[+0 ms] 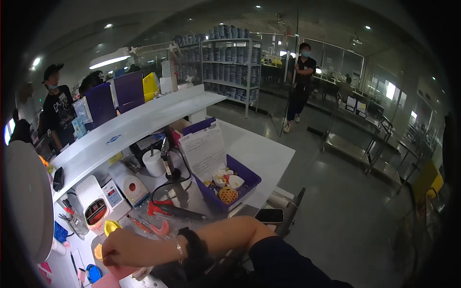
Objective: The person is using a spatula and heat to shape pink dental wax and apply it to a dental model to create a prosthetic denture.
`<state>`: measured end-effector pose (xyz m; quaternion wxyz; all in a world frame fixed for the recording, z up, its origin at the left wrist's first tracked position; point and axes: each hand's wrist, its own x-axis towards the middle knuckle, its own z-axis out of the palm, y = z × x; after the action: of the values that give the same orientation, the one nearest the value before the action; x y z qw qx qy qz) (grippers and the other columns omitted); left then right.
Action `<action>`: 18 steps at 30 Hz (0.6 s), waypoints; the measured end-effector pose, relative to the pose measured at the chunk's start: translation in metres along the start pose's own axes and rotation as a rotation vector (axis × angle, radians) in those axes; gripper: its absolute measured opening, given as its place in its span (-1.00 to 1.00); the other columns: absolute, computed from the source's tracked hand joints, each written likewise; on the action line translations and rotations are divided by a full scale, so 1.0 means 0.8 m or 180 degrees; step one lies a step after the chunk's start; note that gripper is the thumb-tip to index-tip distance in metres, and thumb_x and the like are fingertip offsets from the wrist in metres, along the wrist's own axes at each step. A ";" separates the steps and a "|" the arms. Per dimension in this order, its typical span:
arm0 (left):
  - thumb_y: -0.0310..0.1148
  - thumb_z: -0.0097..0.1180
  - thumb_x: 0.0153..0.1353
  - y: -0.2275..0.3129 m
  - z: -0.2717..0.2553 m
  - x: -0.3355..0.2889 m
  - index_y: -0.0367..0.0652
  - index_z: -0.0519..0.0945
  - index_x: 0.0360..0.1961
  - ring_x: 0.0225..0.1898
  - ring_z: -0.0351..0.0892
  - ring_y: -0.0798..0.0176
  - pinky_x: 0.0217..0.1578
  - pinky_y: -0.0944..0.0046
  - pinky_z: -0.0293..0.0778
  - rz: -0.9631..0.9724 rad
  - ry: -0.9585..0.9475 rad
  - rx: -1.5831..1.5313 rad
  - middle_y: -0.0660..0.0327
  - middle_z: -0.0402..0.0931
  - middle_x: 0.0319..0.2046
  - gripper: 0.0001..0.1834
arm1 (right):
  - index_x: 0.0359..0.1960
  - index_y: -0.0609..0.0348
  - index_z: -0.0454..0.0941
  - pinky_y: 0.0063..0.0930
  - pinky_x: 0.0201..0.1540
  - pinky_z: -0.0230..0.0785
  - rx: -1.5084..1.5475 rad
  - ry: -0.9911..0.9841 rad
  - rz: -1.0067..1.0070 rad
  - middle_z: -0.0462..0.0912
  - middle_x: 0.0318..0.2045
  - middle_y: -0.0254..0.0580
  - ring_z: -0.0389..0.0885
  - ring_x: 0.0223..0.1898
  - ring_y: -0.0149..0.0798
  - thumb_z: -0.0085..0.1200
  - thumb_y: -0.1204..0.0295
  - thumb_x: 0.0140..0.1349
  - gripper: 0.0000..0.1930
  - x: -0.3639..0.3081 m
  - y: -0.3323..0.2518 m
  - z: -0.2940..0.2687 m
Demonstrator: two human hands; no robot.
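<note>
My right hand (128, 247) reaches in from the lower right, a dark band and a bracelet at its wrist. Its fingers are curled closed, and what they hold, if anything, is hidden. Right below the fingers lies a flat pink sheet (109, 282), cut off by the picture's lower edge. Beside it an off-white piece (142, 273) shows partly under the wrist. A yellow tray-like piece (112, 226) and a tan round piece (99, 251) lie just beyond the knuckles. Farther along the bench sit a pink horseshoe-shaped piece (161, 228) and an orange-red slim tool (139, 223). My left hand is out of view.
A purple box (249, 189) holding casts and a honeycomb-patterned piece stands beyond my forearm, with a paper form propped behind. A white heating unit (113, 194), a dark corded handpiece (180, 212) and a phone (270, 216) are around. A raised shelf (139, 122) borders the bench; people stand beyond.
</note>
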<state>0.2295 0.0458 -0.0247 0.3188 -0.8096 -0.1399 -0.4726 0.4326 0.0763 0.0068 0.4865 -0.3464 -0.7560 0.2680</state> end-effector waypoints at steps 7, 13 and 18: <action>-0.44 -0.04 0.27 0.008 -0.016 -0.015 -0.22 0.57 -0.34 -0.27 0.59 0.11 -0.05 0.08 0.41 -0.0573 0.0296 0.0244 0.10 0.59 -0.36 -0.85 | -0.42 0.26 0.59 -0.43 -0.32 0.37 0.0296 0.0141 0.0541 0.62 -0.50 -0.11 0.58 -0.44 -0.28 0.02 0.33 0.09 -0.77 0.005 0.004 -0.025; -0.41 0.21 0.12 -0.037 -0.053 -0.108 -0.24 0.56 -0.33 -0.25 0.52 0.19 0.02 0.13 0.34 -0.2488 0.0447 0.0579 0.13 0.54 -0.35 -0.86 | -0.26 0.19 0.59 -0.61 -0.41 0.39 0.1456 0.0780 0.0935 0.61 -0.42 -0.35 0.52 -0.41 -0.53 0.02 0.35 0.22 -0.80 0.008 0.054 -0.071; -0.51 0.03 0.21 -0.115 -0.036 -0.159 -0.39 0.52 -0.30 -0.48 0.43 0.44 -0.44 0.46 0.39 -0.4465 -0.0405 -0.1135 0.26 0.47 -0.49 -0.88 | -0.17 0.27 0.55 -0.61 -0.22 0.41 0.1426 0.0702 0.1433 0.60 -0.33 -0.31 0.54 -0.28 -0.48 0.03 0.41 0.22 -0.78 0.015 0.095 -0.087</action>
<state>0.0960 0.1060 -0.0883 -0.2049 -0.5949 -0.5653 -0.5334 0.5132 0.1371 -0.0165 0.5580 -0.4160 -0.5256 0.4892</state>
